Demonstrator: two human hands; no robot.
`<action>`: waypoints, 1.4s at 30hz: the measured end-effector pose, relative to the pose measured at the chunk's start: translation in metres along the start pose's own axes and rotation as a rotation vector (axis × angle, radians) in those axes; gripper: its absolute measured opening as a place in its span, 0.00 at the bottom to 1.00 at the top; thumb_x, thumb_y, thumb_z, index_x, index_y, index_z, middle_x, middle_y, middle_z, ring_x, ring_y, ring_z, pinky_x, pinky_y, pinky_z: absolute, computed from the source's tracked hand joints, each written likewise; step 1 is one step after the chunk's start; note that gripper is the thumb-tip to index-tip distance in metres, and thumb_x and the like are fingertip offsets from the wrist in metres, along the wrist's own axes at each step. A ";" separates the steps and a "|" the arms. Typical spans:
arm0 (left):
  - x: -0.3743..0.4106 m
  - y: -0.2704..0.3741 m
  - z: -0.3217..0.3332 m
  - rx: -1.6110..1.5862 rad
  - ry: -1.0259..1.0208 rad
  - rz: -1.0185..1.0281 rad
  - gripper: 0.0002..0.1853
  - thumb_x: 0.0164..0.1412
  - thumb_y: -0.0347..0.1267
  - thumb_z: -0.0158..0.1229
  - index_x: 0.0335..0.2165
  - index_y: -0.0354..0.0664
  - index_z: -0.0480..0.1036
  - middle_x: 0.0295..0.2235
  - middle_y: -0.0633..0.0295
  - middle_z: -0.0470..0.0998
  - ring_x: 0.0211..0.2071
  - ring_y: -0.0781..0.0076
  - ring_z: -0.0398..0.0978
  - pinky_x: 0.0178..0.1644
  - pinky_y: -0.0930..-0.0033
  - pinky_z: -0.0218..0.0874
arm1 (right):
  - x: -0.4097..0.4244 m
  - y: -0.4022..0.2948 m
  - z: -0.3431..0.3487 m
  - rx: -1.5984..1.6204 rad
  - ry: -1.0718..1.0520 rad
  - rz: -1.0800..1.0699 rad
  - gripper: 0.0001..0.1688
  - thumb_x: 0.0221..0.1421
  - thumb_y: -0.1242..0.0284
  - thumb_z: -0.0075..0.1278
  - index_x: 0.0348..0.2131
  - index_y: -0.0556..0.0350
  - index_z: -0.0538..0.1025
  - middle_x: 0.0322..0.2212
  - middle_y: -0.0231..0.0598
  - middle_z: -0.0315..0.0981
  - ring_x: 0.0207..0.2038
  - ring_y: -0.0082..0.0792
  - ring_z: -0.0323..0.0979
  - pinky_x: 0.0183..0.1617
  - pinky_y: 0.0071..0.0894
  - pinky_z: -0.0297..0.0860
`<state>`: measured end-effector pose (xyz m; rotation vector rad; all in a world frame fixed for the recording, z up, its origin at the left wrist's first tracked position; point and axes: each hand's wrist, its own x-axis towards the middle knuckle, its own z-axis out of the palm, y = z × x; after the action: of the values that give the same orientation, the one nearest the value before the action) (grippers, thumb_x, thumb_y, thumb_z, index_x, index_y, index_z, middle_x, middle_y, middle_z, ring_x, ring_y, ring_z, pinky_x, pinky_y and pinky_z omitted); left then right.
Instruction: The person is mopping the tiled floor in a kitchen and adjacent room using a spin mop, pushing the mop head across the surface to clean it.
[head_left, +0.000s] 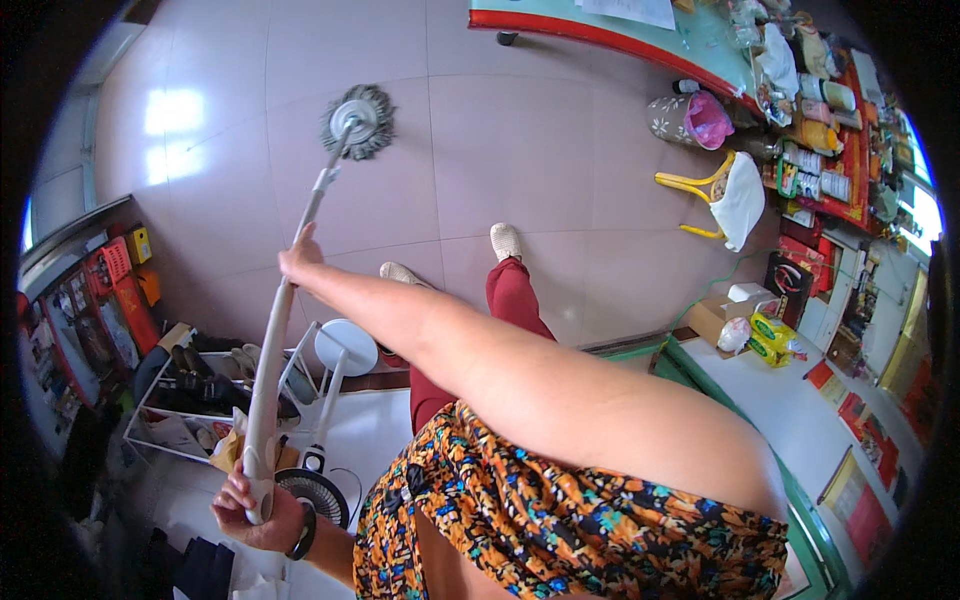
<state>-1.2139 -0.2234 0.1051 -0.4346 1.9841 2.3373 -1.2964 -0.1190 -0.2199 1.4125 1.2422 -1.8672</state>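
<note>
A spin mop with a pale handle (271, 367) slants across the left half of the view. My left hand (262, 516), a dark band at its wrist, grips the handle's butt end low in the picture. Farther along the shaft, my right hand (301, 256) is wrapped around it, with the arm stretched across my body. The round mop head (358, 121) lies on the tiled floor (510, 150), its grey strands fanned out around a light disc. My shoes stand on the tiles to the right of the shaft.
A red-edged table (600, 36) is at the top right, above a waste bin (667, 120) with a pink liner. Near it stands a yellow-legged stool (739, 199). Shoes fill a white-framed rack (202, 382) at lower left, beside a fan (311, 495). Right, a cardboard box (716, 321).
</note>
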 end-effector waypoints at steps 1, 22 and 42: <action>0.004 0.002 0.001 0.020 0.009 0.021 0.13 0.56 0.36 0.38 0.17 0.46 0.55 0.12 0.67 0.58 0.25 0.71 0.62 0.51 0.57 0.53 | -0.003 -0.009 0.002 0.014 -0.052 0.009 0.51 0.43 0.69 0.43 0.57 0.63 0.32 0.36 0.60 0.67 0.35 0.49 0.71 0.37 0.41 0.71; -0.092 -0.221 0.296 0.000 -0.419 -0.308 0.18 0.57 0.38 0.38 0.13 0.45 0.58 0.08 0.65 0.56 0.17 0.72 0.56 0.39 0.61 0.56 | 0.093 0.094 -0.483 0.588 0.735 -0.183 0.10 0.37 0.72 0.47 0.15 0.60 0.63 0.10 0.36 0.60 0.11 0.28 0.62 0.10 0.33 0.56; -0.016 -0.235 0.161 -0.283 -0.147 -0.278 0.19 0.60 0.39 0.38 0.16 0.44 0.61 0.10 0.64 0.60 0.21 0.70 0.64 0.45 0.59 0.57 | 0.150 0.054 -0.345 0.288 0.524 -0.187 0.45 0.42 0.72 0.43 0.57 0.64 0.42 0.27 0.51 0.67 0.18 0.35 0.69 0.15 0.32 0.66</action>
<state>-1.1781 -0.0224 -0.0942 -0.4979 1.4322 2.3939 -1.1375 0.1772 -0.3975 2.1054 1.4208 -1.9236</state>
